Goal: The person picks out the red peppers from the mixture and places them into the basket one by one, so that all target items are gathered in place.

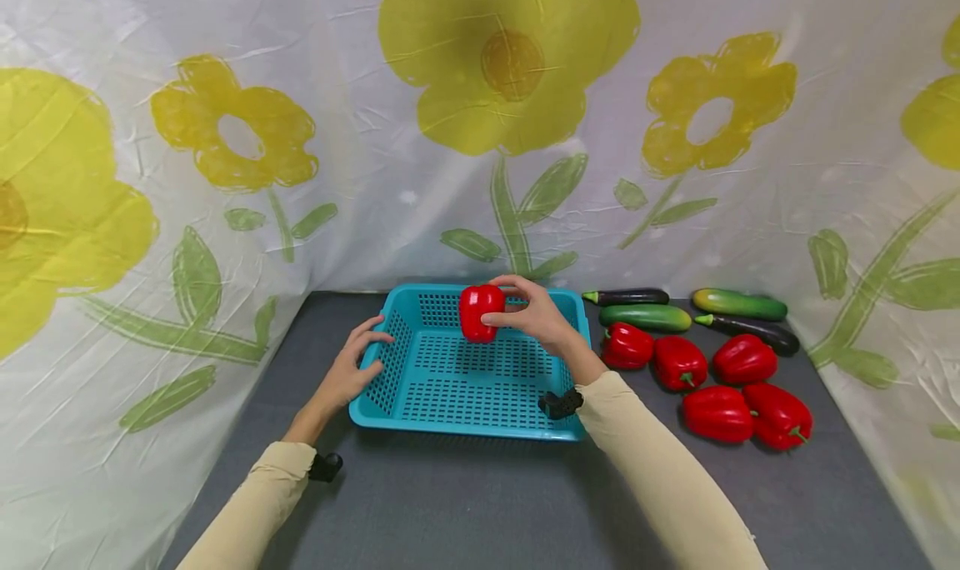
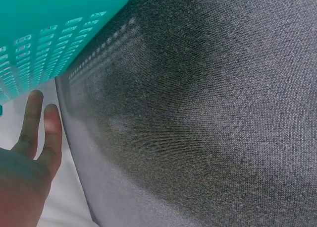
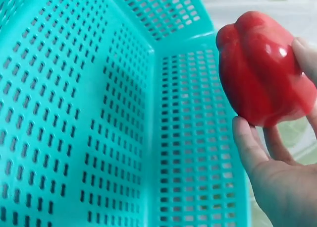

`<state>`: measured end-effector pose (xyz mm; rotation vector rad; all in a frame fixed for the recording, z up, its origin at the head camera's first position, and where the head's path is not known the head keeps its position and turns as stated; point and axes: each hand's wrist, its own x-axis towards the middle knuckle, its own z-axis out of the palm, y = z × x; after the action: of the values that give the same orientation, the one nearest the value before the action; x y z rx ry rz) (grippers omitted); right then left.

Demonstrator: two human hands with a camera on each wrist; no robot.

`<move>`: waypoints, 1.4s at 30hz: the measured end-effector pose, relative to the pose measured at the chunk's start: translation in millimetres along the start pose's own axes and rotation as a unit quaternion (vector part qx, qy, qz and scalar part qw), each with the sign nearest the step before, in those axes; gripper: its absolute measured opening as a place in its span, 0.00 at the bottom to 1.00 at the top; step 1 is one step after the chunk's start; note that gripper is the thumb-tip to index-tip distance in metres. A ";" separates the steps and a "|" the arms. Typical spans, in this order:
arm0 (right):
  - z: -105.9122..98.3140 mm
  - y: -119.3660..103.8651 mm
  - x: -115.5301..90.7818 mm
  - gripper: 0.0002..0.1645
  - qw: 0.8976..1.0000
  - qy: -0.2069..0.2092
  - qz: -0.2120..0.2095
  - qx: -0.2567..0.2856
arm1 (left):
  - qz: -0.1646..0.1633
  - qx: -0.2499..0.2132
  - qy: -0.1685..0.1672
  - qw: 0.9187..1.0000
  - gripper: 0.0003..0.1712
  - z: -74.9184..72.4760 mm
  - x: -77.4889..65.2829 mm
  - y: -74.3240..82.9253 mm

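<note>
Pepper (image 1: pixel 478 313), one: held in the right hand (image 1: pixel 534 313), above the basket (image 1: pixel 457 399). Left hand (image 1: pixel 351 367): fingers parted, at the basket's left side. Step, by appearance: placing. Next move: likely calls for lowering, then gentle release inside.

- Basket (image 1: pixel 465 425): showing turquoise, slotted grid
- Held pepper (image 1: pixel 474 310): shining red
- Loose peppers (image 1: pixel 678 362), basket's 3 o'clock: matching that red
- Eggplants (image 1: pixel 633 296), 2–3 o'clock: reading purple-black
- Curtain (image 1: pixel 360 137), 12 o'clock: carrying yellow flowers, green leaves on white
- Tabletop (image 1: pixel 450 512): reading dark grey
</note>
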<state>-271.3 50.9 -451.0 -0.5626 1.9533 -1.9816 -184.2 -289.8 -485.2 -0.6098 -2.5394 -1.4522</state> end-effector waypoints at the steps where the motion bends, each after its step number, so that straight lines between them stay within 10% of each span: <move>1: 1.9 3.1 2.5 0.32 1.000 0.000 0.005 0.001 | 0.000 0.000 0.001 1.000 0.21 0.5 -0.1 -4.2; 10: 16.5 26.3 15.2 0.33 0.999 0.004 0.048 -0.009 | 0.007 0.013 0.011 1.000 0.22 4.8 -1.3 -39.3; 42: 51.7 65.4 31.1 0.33 0.990 0.040 0.129 -0.026 | 0.003 0.009 0.007 1.000 0.21 2.7 -1.3 -40.3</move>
<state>-277.8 -11.3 -514.3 -0.2283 2.0141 -1.8230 -199.7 -305.9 -518.8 -0.6017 -2.5361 -1.4243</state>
